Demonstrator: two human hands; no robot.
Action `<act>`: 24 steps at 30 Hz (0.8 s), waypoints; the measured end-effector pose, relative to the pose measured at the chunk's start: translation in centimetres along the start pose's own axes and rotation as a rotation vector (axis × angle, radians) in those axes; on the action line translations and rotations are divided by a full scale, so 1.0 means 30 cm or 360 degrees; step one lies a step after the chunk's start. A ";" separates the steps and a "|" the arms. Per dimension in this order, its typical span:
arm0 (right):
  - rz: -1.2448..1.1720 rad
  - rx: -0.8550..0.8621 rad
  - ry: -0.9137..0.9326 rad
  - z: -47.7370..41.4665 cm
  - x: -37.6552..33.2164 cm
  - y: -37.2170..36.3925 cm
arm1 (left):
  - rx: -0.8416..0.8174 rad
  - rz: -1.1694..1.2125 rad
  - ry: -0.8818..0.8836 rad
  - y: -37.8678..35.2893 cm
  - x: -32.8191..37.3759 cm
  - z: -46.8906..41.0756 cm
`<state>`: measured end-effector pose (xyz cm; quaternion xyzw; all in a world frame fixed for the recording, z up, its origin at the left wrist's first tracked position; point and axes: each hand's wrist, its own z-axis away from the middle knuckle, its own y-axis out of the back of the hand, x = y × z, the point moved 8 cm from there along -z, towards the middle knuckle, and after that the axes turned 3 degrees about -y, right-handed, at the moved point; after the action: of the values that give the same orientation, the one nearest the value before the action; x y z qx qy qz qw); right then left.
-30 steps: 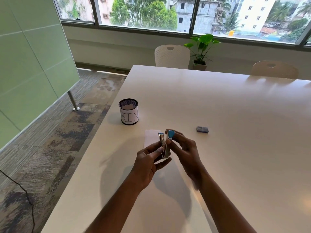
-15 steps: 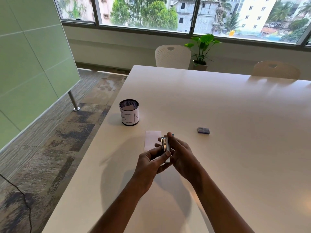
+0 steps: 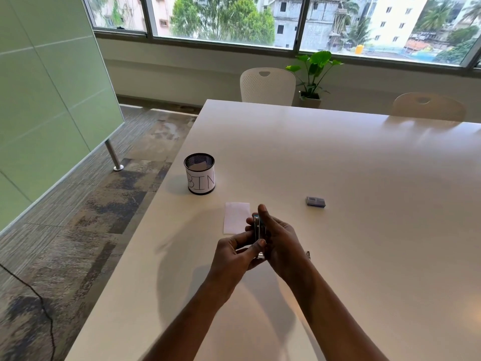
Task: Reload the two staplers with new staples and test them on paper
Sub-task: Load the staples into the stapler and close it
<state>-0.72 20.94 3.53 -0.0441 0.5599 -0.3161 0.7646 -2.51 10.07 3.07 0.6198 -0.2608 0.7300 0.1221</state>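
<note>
Both my hands hold one small metal stapler with a blue top upright above the white table. My left hand pinches its lower part between thumb and fingers. My right hand wraps around its right side, fingers curled over the top, and the stapler looks closed. A small white slip of paper lies flat just beyond my hands. A small grey staple box sits to the right. Only this one stapler shows.
A black mesh cup labelled BIN stands at the table's left edge, with paper inside. Two white chairs and a potted plant are at the far side. A green partition stands on the left.
The stapler's blue top stood apart from its metal base a second ago; my right hand has pressed them together. Both hands sank slightly.
</note>
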 end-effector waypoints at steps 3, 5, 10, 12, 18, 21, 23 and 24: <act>-0.0037 0.0032 -0.0015 0.002 0.005 0.000 | 0.0010 -0.0019 0.0001 0.002 -0.005 0.000; -0.0049 0.0052 -0.0027 0.001 0.008 0.000 | 0.0007 -0.0021 0.0003 0.001 -0.005 0.001; 0.0195 0.0029 0.0099 -0.009 -0.014 -0.001 | -0.0005 0.0009 0.0028 0.003 -0.008 0.000; 0.0379 0.0021 0.0181 -0.008 -0.026 -0.001 | -0.0003 -0.0050 0.0006 0.013 -0.002 -0.007; 0.1000 0.0271 0.0515 0.014 -0.067 0.008 | -0.0132 -0.0469 -0.0075 0.032 0.024 -0.018; 0.1525 0.0608 0.0750 0.043 -0.092 0.003 | -0.0013 -0.0884 -0.0177 0.054 0.046 -0.018; 0.1756 0.0757 0.0891 0.065 -0.105 -0.011 | 0.0034 -0.1004 -0.0243 0.068 0.057 -0.018; 0.1838 0.0777 0.0922 0.069 -0.102 -0.018 | 0.0032 -0.1027 -0.0255 0.075 0.059 -0.019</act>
<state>0.34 21.56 7.06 0.5208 0.5882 0.0258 0.6181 -4.47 8.24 4.21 0.7271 -0.0525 0.6052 0.3199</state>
